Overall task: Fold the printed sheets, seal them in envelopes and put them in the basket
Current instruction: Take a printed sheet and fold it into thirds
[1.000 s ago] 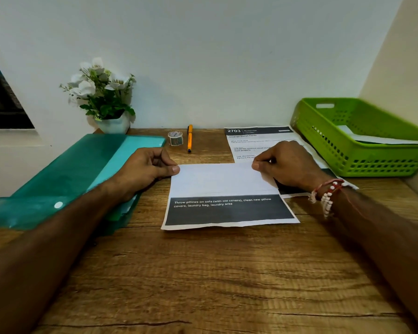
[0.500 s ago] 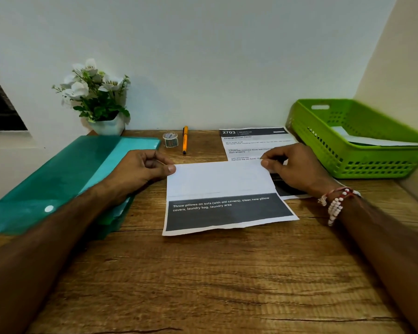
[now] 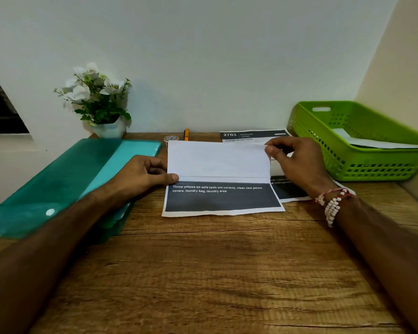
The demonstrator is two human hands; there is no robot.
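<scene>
The printed sheet [image 3: 217, 179] lies in the middle of the wooden surface [image 3: 215, 273], between the 2 hands. Its near part rests flat, showing a dark band with white lettering, while its far part is a blank white flap that rises from a straight crease across the page. The left hand [image 3: 143, 174] sits at the sheet's left edge with its fingers curled, and its thumb presses down on the paper right at the end of the crease. The right hand [image 3: 297, 162] is at the opposite side, thumb and forefinger pinching the flap's upper right corner, the other fingers loosely bent behind it; a beaded bracelet [image 3: 333, 206] circles that wrist. A second printed sheet [image 3: 251, 136], headed 2703, lies flat beneath and behind the first, and its lower corner shows under the right wrist. The green basket [image 3: 362, 169] stands at the right end of the surface, just beyond the right hand, and holds a white paper [image 3: 372, 142]; whether that is an envelope I cannot tell. A teal folder [image 3: 58, 179] lies to the left, under the left forearm. Against the back wall are a potted plant [image 3: 99, 97] with white flowers, a small roll of tape [image 3: 170, 138] and an orange pen [image 3: 186, 134], both partly hidden behind the raised flap.
</scene>
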